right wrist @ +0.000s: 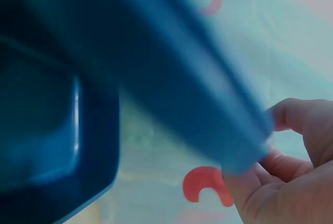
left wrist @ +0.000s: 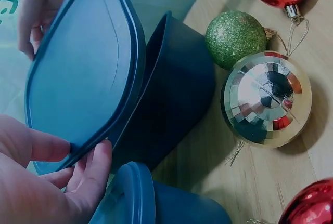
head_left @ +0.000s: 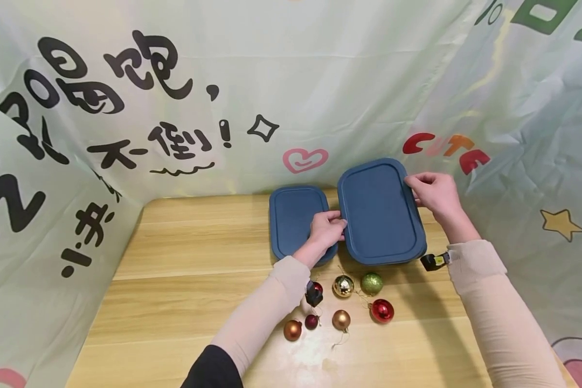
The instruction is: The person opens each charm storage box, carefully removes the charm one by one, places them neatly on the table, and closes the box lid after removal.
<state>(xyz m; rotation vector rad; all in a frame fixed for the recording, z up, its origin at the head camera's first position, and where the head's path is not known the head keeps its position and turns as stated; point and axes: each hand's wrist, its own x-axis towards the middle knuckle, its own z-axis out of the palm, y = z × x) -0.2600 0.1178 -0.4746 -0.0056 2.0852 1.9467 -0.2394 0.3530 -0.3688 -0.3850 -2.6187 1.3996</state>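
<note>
Both hands hold a dark blue rectangular lid (head_left: 380,210) by opposite edges, above a matching deep box (left wrist: 174,94). My left hand (head_left: 327,227) pinches the lid's left edge between thumb and fingers. On the far side, my right hand (head_left: 435,195) pinches the right edge. A gap shows between lid and box in the left wrist view. In the right wrist view the lid (right wrist: 171,73) is blurred and tilted, and part of the box's inside (right wrist: 36,125) is visible. A smaller blue box (head_left: 293,215) with its lid on stands to the left, partly behind my left hand.
Several ball ornaments lie in front of the boxes: shiny gold (head_left: 343,286), glittery green (head_left: 371,283), red (head_left: 381,311), matte gold (head_left: 341,320), copper (head_left: 292,330) and dark red (head_left: 311,321). The wooden table (head_left: 184,258) meets a printed cloth (head_left: 252,64) at back and sides.
</note>
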